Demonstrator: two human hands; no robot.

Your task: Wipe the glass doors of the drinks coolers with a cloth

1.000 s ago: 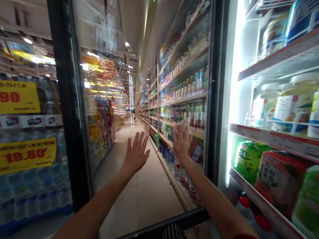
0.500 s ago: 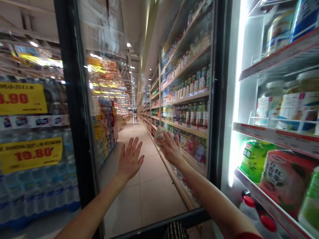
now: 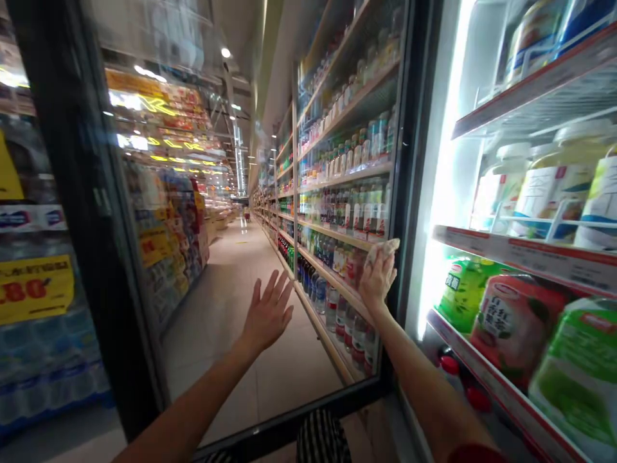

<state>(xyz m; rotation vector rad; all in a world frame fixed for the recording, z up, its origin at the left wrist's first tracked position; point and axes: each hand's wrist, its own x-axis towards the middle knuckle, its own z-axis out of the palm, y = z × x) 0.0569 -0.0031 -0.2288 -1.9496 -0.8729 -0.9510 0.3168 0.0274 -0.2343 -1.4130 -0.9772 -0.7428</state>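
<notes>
A glass door point(image 3: 274, 429) with a black frame stands open in front of me. My left hand point(image 3: 268, 313) is raised with its fingers spread and holds nothing; its palm faces the pane, and I cannot tell whether it touches. Near the pane's right edge, my right hand point(image 3: 376, 283) presses a crumpled pale cloth point(image 3: 387, 248) against the glass. The fingers of that hand lie over the cloth and cover part of it. Bottles on shelves show in the glass behind both hands.
To the right, a lit cooler holds bottles point(image 3: 549, 193) on wire-fronted shelves point(image 3: 482, 239), with green and red packs point(image 3: 511, 328) below. Stacked water bottles with yellow price signs point(image 3: 36, 289) are at left. Striped fabric point(image 3: 322, 440) shows at the bottom.
My right hand has moved right with the cloth, from mid-pane to near the frame. My left hand stays spread, shifted slightly right in view. The view has turned a little to the right.
</notes>
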